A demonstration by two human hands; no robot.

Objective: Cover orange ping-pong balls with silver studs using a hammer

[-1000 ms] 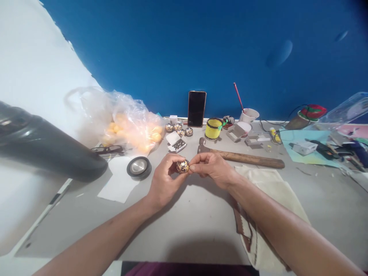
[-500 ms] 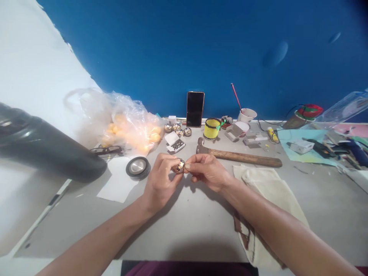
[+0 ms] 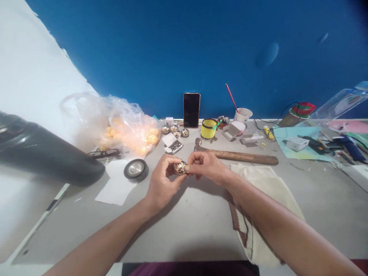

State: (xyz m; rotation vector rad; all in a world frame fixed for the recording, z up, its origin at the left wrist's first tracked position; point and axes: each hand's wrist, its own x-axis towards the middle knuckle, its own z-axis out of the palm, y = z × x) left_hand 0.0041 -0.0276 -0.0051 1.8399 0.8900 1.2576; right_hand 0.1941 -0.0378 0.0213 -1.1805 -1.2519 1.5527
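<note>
A small ball [image 3: 179,168] covered with shiny gold and dark pieces is held above the middle of the grey table. My left hand [image 3: 163,180] grips it between thumb and fingers from the left. My right hand [image 3: 205,166] has its thumb and index finger pinched at the ball's right side; whether a small piece is between them is hidden. Behind the hands lies an open white box [image 3: 172,144] of small metallic pieces. Several similar shiny balls [image 3: 177,133] sit just behind that box.
A hammer [image 3: 241,156] and a cream cloth [image 3: 267,191] lie to the right. At left are a round black-rimmed lid [image 3: 136,170], a dark bottle [image 3: 48,149] and a plastic bag [image 3: 126,126] of orange balls. A phone [image 3: 191,110] stands at the wall, near a yellow cup [image 3: 208,129].
The ball has turned slightly and shows more of its surface between my hands. The whole view has shifted a little, so the table objects appear slightly further left.
</note>
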